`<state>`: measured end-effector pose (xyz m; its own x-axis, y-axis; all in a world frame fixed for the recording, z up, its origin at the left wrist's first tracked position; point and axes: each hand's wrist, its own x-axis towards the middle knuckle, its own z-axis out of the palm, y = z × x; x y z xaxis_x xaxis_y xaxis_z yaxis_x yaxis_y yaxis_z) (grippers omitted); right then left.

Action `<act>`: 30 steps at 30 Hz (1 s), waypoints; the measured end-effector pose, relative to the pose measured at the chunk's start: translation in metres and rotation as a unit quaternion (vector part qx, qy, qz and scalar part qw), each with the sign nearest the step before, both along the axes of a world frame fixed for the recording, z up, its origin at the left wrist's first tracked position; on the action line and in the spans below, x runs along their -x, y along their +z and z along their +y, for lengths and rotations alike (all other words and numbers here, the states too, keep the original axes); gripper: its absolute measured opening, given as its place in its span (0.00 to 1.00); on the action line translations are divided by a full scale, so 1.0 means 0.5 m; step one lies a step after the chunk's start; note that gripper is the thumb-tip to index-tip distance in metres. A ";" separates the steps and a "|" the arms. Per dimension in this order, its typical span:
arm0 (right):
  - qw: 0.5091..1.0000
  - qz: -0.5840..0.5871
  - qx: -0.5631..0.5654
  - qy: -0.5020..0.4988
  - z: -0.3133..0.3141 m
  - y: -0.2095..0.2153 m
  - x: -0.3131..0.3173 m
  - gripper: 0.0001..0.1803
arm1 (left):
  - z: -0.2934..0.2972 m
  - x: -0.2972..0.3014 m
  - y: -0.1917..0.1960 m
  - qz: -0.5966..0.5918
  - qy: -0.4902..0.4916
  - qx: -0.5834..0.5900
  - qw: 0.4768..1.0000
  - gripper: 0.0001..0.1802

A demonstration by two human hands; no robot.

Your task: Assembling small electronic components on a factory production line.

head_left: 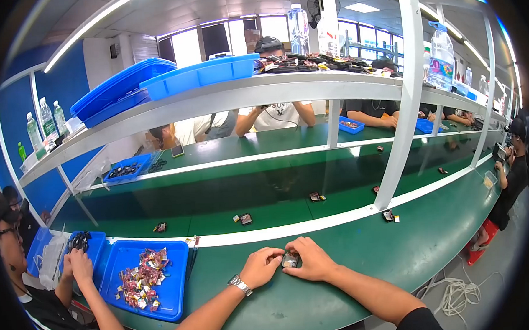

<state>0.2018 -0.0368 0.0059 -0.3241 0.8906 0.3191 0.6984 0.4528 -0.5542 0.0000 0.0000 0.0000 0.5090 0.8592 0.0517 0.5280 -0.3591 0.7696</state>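
On the green tabletop in front of me lies a small, flat, dark rectangular device [290, 260] with a partly clear, shiny face; its exact kind is too small to make out. My left hand [262, 268] grips its left side with fingers closed. Thumb and fingers of my right hand [309, 261] close round its right side and top edge, hiding part of it. To the left, a blue tray [179, 286] holds a pile of small parts [143, 280] with reddish wires and pale labels. Thin black leads [192, 255] hang at its right edge.
A co-worker's hands [79, 264] work over a blue bin of black parts at the left. Small wired assemblies [245, 218] sit on the green belt [290, 205] beyond a white rail. A white post [399, 106] rises to a shelf carrying blue trays [201, 73], bottles and wired parts.
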 end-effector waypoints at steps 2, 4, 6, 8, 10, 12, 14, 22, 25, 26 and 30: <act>0.998 -0.002 -0.052 0.033 -0.001 0.005 0.004 0.28 | 0.006 0.004 -0.012 -0.083 -0.010 0.020 0.996 0.17; 0.998 0.000 -0.042 0.041 -0.013 0.005 -0.009 0.28 | -0.005 -0.007 -0.015 -0.105 -0.023 0.057 0.993 0.17; 0.998 0.005 -0.038 0.047 -0.021 0.007 -0.013 0.28 | -0.011 -0.015 -0.017 -0.122 -0.038 0.090 0.988 0.17; 0.996 0.023 -0.078 0.045 -0.026 0.009 -0.011 0.30 | -0.013 -0.016 -0.020 -0.235 -0.066 0.206 0.948 0.17; 0.995 0.016 -0.082 0.046 -0.024 0.008 -0.015 0.30 | -0.022 -0.025 -0.012 -0.261 -0.046 0.247 0.932 0.17; 0.995 0.011 -0.082 0.048 -0.026 0.008 -0.014 0.31 | -0.035 -0.031 0.002 -0.305 -0.011 0.303 0.903 0.17; 0.988 0.020 -0.145 0.044 -0.025 0.014 -0.010 0.29 | -0.031 -0.029 -0.003 -0.317 0.002 0.303 0.899 0.17; 0.980 0.102 -0.172 0.012 -0.013 0.003 -0.011 0.11 | -0.021 -0.037 -0.004 -0.353 0.018 0.290 0.890 0.18; 0.984 0.117 -0.130 0.025 -0.013 0.002 -0.010 0.11 | -0.013 -0.031 -0.013 -0.377 0.000 0.291 0.879 0.17; 0.985 0.119 -0.123 0.031 -0.013 0.003 -0.007 0.11 | -0.011 -0.029 -0.021 -0.379 0.001 0.287 0.880 0.17; 0.988 0.066 -0.132 0.050 -0.017 0.000 -0.015 0.10 | -0.007 -0.027 -0.028 -0.389 -0.012 0.289 0.875 0.18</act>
<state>0.2093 -0.0454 0.0061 -0.3474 0.7359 0.5811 0.5724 0.6573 -0.4902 0.0137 -0.0036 -0.0140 0.5311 0.8459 -0.0487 -0.2381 0.2041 0.9495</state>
